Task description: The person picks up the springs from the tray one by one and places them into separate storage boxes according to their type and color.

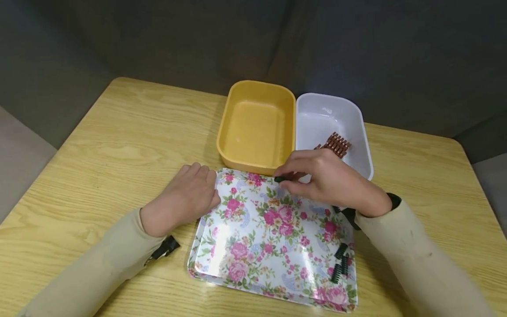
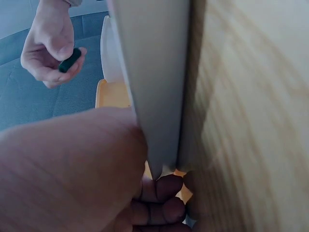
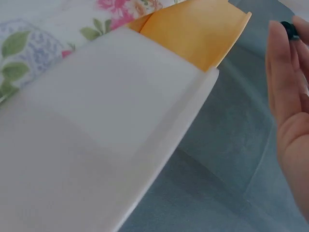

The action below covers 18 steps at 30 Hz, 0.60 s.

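Note:
My right hand [image 1: 328, 178] pinches a small dark green piece [image 1: 280, 179] between thumb and fingertips, above the far edge of a flower-patterned tray [image 1: 253, 229]. The same piece shows dark and short in the left wrist view, held by the right fingers. At the tray's left edge, my left hand [image 1: 190, 189] grips the rim; its curled fingers [image 2: 166, 191] show below the edge in the left wrist view. Several dark green ribbed pieces [image 1: 336, 274] lie at the tray's right side. Another dark bit lies partly hidden near the right wrist.
Behind the tray stands a yellow bin [image 1: 223, 141] with nothing visible inside. Beside it a white bin [image 1: 367, 149] holds several brown ribbed pieces [image 1: 336, 144], partly hidden by the right hand. The wooden table [image 1: 99, 176] ends at a dark cloth backdrop [image 1: 178, 39].

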{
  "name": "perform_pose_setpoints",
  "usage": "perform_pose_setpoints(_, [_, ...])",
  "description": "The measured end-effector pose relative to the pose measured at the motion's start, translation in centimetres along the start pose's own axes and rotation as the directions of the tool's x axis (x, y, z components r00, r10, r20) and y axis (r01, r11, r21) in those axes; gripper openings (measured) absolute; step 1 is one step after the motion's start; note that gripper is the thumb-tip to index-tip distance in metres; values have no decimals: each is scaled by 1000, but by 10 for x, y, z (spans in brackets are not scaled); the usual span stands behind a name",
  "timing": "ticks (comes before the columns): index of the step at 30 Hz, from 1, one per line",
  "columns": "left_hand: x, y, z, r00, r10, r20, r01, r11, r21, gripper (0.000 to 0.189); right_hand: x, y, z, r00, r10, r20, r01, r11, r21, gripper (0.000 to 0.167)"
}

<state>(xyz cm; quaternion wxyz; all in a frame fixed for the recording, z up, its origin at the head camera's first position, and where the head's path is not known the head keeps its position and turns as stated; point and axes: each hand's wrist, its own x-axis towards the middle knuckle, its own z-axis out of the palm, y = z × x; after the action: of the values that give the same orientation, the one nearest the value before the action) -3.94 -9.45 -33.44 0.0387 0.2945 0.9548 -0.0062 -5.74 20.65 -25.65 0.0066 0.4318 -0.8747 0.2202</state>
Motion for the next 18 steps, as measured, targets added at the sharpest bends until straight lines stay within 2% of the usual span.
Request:
perform_pose_setpoints(10, [3, 4, -1, 1000, 2, 8, -2, 1000, 0, 26, 10, 7, -11, 995, 93, -19, -91, 994, 68, 20])
perform_pose_setpoints(15, [4, 5, -2, 1000, 0, 14, 0, 1000, 0, 26, 19, 7, -15, 980, 197, -1, -195, 973, 125, 23])
perform_pose_setpoints(18, [5, 6, -1, 1000, 5, 2, -5, 1000, 5, 26, 25, 8, -16, 974, 227, -7, -222, 961, 165, 23])
